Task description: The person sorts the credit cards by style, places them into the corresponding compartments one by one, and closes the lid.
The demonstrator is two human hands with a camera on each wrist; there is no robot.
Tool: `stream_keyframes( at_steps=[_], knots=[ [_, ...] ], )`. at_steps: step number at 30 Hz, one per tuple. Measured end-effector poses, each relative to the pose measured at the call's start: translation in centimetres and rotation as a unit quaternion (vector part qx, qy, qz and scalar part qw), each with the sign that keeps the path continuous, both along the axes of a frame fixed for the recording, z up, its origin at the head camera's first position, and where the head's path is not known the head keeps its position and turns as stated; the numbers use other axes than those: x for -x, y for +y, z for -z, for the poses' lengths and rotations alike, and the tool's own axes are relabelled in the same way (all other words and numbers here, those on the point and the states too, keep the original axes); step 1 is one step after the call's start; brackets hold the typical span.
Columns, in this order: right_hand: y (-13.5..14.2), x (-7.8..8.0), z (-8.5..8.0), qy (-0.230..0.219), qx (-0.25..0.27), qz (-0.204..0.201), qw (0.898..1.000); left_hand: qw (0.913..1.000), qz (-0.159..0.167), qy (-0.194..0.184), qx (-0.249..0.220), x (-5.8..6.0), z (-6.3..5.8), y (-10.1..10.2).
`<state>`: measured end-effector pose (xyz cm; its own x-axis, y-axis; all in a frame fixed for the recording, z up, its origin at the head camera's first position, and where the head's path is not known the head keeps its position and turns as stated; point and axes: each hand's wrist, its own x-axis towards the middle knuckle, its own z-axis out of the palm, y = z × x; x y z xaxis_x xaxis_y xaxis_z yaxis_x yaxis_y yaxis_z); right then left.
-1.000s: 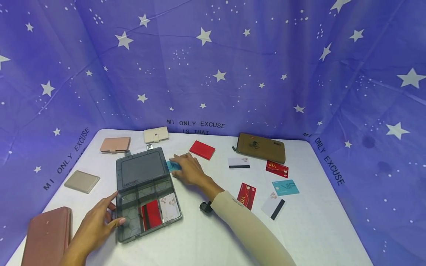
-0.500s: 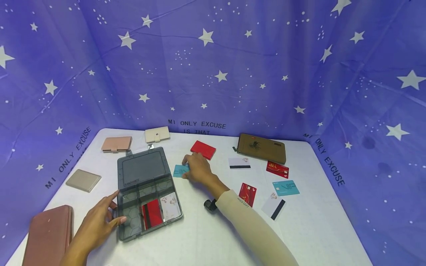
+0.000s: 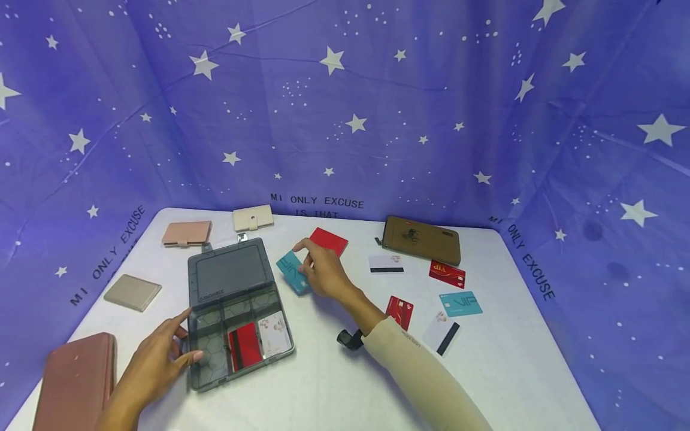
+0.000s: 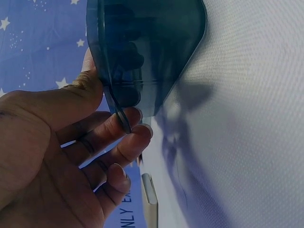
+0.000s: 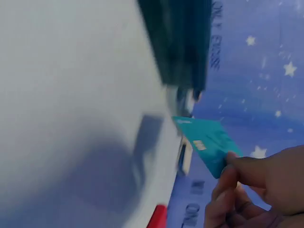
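My right hand (image 3: 327,270) pinches a teal VIP card (image 3: 291,272) at one edge, just right of the grey plastic compartment box (image 3: 232,272). In the right wrist view the card (image 5: 202,142) is raised off the table, held between thumb and fingers. The box lies with its lid folded back; a red card (image 3: 245,347) and a white card (image 3: 275,335) sit in two front compartments. At its left side my left hand (image 3: 153,362) grips the wall, thumb over the rim and fingers outside. The left wrist view shows fingers (image 4: 135,142) touching a latch-like tab.
Several cards lie at the right, among them a teal card (image 3: 460,303) and a red card (image 3: 447,273). A red holder (image 3: 330,240) and a brown zip wallet (image 3: 422,240) stand behind. Pink (image 3: 187,233), cream (image 3: 253,218), beige (image 3: 132,292) and maroon (image 3: 75,383) wallets lie left.
My right hand has drawn the teal card away from the box's side toward the right, then lifted and turned it to a slant. The left hand stays at the box.
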<state>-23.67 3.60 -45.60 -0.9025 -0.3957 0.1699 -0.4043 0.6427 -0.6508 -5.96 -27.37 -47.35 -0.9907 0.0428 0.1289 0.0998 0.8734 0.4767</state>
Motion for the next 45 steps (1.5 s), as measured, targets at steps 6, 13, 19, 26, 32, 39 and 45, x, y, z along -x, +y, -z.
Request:
stream_keyframes(
  at_steps=[6, 13, 19, 26, 32, 39, 45],
  knots=[
    [-1.7, -2.4, -0.9, -0.034, 0.085, -0.064, 0.994, 1.0, 0.0, 0.004, 0.001, 0.1, 0.0, 0.0],
    [-5.1, -6.3, -0.6, -0.114, 0.118, -0.135, 0.977, 1.0, -0.004, -0.005, -0.001, 0.1, 0.1, 0.0],
    [-8.3, -9.0, 0.1, -0.079, 0.025, -0.144, 0.986, 0.9999, -0.003, -0.013, -0.01, 0.1, 0.0, 0.0],
    [-10.8, -10.8, 1.1, 0.011, -0.104, -0.113, 0.988, 1.0, -0.001, -0.007, -0.007, 0.1, 0.0, 0.0],
    [-11.3, -11.1, 1.5, 0.042, -0.14, -0.117, 0.982, 0.9998, -0.003, -0.014, -0.009, 0.0, -0.1, 0.0],
    [-9.0, -9.4, 1.1, 0.002, -0.019, -0.16, 0.987, 1.0, -0.003, 0.003, -0.008, -0.1, 0.0, 0.0],
    [-4.0, -6.2, 1.3, -0.047, 0.08, -0.134, 0.987, 0.9992, -0.001, 0.038, -0.008, 0.0, 0.2, 0.1]
  ],
)
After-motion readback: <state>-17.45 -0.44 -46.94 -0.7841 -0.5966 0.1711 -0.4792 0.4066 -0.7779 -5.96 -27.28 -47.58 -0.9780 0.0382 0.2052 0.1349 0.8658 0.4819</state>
